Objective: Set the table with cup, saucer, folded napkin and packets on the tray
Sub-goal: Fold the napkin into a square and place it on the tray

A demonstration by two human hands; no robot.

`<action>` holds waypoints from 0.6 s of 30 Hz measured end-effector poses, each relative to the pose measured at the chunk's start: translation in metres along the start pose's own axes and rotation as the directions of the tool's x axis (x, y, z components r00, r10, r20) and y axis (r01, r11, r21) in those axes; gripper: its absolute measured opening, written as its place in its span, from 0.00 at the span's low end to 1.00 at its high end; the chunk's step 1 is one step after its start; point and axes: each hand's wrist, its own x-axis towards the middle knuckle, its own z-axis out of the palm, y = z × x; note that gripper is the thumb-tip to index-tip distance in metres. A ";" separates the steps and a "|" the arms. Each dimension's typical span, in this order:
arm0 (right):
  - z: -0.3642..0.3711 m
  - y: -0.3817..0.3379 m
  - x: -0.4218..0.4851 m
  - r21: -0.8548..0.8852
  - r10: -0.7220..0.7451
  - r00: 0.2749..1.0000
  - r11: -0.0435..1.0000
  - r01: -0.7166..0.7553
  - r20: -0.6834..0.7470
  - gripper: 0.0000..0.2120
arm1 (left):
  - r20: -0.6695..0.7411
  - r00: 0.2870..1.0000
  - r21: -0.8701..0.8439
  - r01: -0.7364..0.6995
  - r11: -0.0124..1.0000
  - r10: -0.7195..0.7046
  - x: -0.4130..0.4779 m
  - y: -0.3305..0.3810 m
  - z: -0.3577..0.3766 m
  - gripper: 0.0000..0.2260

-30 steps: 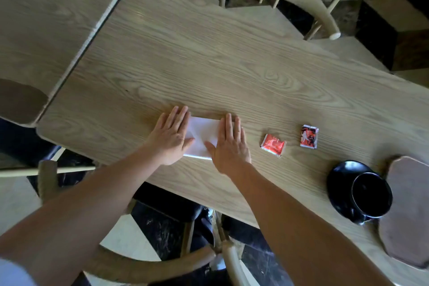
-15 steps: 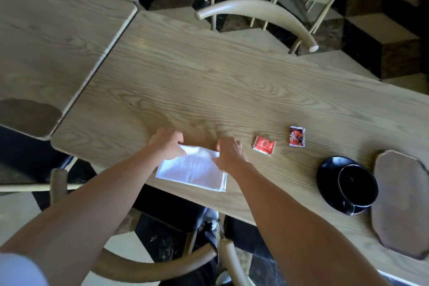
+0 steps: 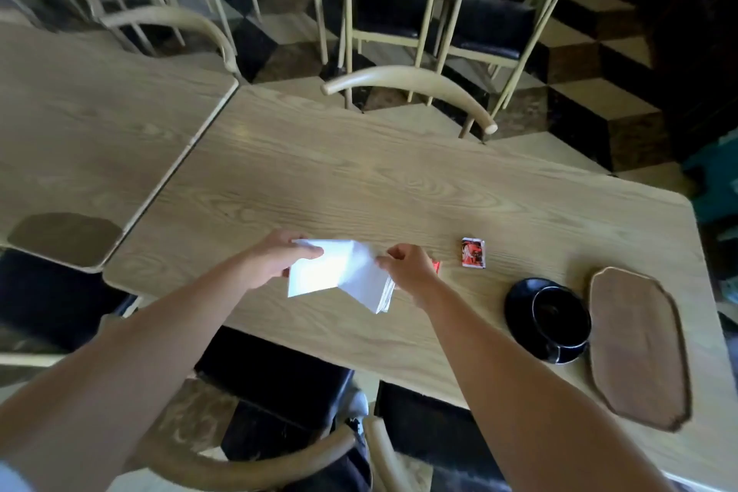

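Both hands hold a white napkin (image 3: pixel 339 276) lifted just above the near edge of the wooden table (image 3: pixel 359 180). My left hand (image 3: pixel 275 260) pinches its left edge and my right hand (image 3: pixel 407 272) pinches its right edge, and the napkin is bent along a crease in the middle. A red packet (image 3: pixel 473 252) lies flat to the right. Behind my right hand only a sliver of a second red packet (image 3: pixel 436 266) shows. A black cup (image 3: pixel 559 314) stands on a black saucer (image 3: pixel 519 302). The brown wooden tray (image 3: pixel 639 347) lies at the table's right end.
A second table (image 3: pixel 80 132) butts against the left side, with a brown tray (image 3: pixel 64 238) on its near corner. Pale wooden chairs (image 3: pixel 407 80) stand at the far side, and chair backs (image 3: pixel 247 463) sit under the near edge. The floor is checkered.
The napkin was pressed flat under both palms a second ago. Both hands have since lifted it off the table and bent it at the middle; the camera view has tilted up.
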 end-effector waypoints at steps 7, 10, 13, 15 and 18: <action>-0.046 -0.049 -0.058 0.118 -0.154 0.959 0.975 0.187 -0.239 0.03 | 0.008 0.996 -0.235 -0.083 0.968 0.087 -0.053 0.060 0.028 0.05; -0.061 -0.059 -0.087 0.101 -0.202 0.935 0.965 0.240 -0.292 0.06 | 0.021 0.994 -0.345 -0.090 0.934 0.104 -0.075 0.075 0.045 0.06; -0.069 -0.055 -0.117 0.019 -0.302 0.898 0.946 0.324 -0.320 0.08 | 0.107 0.981 -0.409 -0.107 0.906 0.164 -0.105 0.083 0.067 0.12; -0.070 -0.048 -0.136 -0.075 -0.401 0.861 0.914 0.399 -0.313 0.09 | 0.191 0.961 -0.451 -0.094 0.888 0.199 -0.123 0.084 0.082 0.18; -0.065 -0.036 -0.163 -0.253 -0.540 0.793 0.839 0.481 -0.283 0.11 | 0.202 0.958 -0.541 -0.065 0.839 0.204 -0.139 0.084 0.102 0.17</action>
